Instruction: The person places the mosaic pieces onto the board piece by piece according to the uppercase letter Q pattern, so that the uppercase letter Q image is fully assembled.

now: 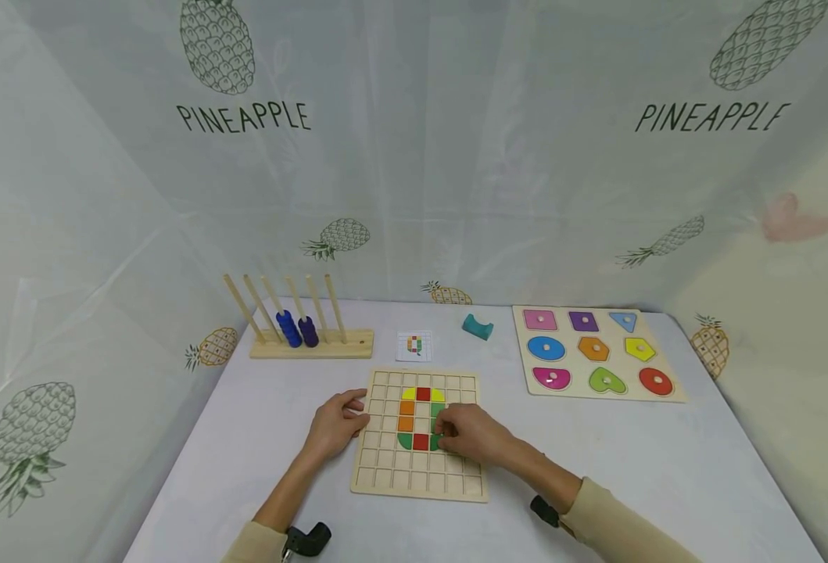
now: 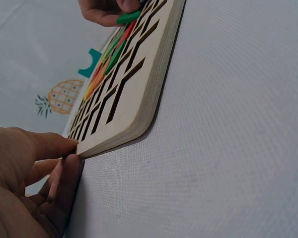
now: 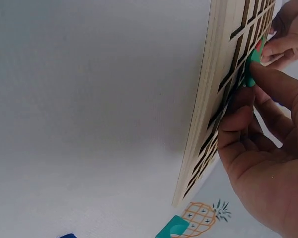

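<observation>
A square wooden grid board (image 1: 385, 475) lies on the table, with red, orange, yellow and green tiles set as a ring in its cells. My left hand (image 1: 335, 426) grips the board's left edge between thumb and finger, close to a corner in the left wrist view. Over the lower right of the ring, my right hand (image 1: 475, 435) pinches a green tile (image 3: 254, 63) between thumb and fingers. That tile is tilted above the grid in the left wrist view. A small card (image 1: 414, 346) with a coloured pattern lies behind the board.
At the back left stands a wooden peg rack (image 1: 311, 353) with blue and purple beads. A teal curved block (image 1: 478, 327) lies at the back. To the right is a knobbed shape puzzle (image 1: 575, 391). A pineapple-print curtain (image 1: 414, 156) hangs behind the table.
</observation>
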`<state>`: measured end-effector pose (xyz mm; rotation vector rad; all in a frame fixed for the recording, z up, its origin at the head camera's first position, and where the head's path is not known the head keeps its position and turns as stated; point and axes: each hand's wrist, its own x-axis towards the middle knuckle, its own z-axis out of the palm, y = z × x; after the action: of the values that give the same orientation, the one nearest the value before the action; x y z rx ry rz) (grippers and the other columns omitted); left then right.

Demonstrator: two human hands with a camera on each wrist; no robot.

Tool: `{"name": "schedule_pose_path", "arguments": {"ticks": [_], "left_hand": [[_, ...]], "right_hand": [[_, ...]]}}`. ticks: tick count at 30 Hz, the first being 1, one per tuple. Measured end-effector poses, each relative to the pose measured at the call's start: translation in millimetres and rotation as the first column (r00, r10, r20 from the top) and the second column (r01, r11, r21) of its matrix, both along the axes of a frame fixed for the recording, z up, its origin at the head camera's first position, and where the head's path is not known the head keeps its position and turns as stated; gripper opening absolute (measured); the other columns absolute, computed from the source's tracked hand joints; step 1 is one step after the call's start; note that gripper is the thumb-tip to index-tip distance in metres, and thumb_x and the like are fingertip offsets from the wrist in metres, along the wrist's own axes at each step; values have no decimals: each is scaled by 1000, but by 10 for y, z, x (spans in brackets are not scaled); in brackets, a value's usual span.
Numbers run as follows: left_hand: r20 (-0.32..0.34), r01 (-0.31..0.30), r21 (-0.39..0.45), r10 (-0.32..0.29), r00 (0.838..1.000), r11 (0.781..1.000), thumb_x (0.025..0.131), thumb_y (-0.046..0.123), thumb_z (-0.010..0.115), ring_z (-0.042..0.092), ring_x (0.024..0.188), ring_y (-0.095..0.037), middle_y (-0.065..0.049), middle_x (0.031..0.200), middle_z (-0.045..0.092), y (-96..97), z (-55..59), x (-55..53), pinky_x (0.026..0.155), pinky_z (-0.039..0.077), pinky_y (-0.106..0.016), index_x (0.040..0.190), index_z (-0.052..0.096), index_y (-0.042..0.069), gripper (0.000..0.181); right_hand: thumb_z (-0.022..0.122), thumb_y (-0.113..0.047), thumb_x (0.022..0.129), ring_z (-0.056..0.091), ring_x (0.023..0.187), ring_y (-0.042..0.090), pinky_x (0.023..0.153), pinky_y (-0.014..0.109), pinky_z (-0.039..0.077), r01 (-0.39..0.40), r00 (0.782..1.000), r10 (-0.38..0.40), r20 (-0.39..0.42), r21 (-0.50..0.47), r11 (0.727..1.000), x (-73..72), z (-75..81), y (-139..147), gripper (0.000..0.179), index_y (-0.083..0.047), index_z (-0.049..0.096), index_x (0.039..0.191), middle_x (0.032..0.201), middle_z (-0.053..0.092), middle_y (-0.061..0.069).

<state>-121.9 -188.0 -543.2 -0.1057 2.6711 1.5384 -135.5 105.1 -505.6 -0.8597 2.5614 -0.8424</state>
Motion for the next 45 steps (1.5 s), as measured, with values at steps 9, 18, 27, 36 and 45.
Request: {"name": "schedule_pose_path", "arguments": {"ticks": [9, 18, 27, 36, 45], "left_hand": [[-3, 3, 3, -3, 1000, 1000, 86, 9, 75, 67, 84, -14, -7, 102, 64, 0, 25, 10, 60, 57, -23, 134, 64, 5, 49], [0, 8, 5, -8, 1000, 1000, 86, 9, 75, 68, 84, -14, -8, 103, 64, 6, 40, 14, 59, 57, -23, 134, 63, 4, 50], [-5, 6, -13, -6, 1000, 1000, 86, 10, 75, 67, 84, -14, -6, 102, 65, 11, 46, 12, 59, 57, -23, 134, 63, 4, 50], [1, 2, -5, -2, 1000, 1000, 86, 10, 75, 67, 85, -14, -6, 103, 65, 6, 31, 3, 60, 57, -23, 134, 64, 6, 49], [13, -2, -2, 2, 1000, 1000, 86, 10, 76, 67, 85, -14, -7, 104, 65, 4, 3, -4, 60, 58, -23, 134, 63, 6, 50]], "right_hand": [[77, -18, 89, 50, 72, 6, 61, 19, 45, -4, 1000, 5, -29, 21, 1000, 15, 5, -27, 12, -16, 72, 100, 78, 53, -10], [77, -21, 89, 50, 79, 6, 66, 19, 48, -10, 1000, 11, -17, 42, 999, 33, 6, -21, 17, -20, 73, 106, 89, 56, -10], [78, -23, 89, 51, 82, 6, 71, 18, 50, -20, 998, 24, -51, 65, 998, 26, -17, -21, 17, -21, 73, 104, 96, 59, -8], [79, -23, 88, 52, 84, 7, 72, 19, 51, -21, 998, 25, -49, 77, 997, 19, 2, -22, 18, -21, 73, 105, 96, 60, -7], [78, -27, 88, 51, 77, 7, 65, 20, 46, -9, 1000, 10, -18, 43, 999, 11, 8, 122, 18, -19, 71, 103, 83, 53, -11]]}}
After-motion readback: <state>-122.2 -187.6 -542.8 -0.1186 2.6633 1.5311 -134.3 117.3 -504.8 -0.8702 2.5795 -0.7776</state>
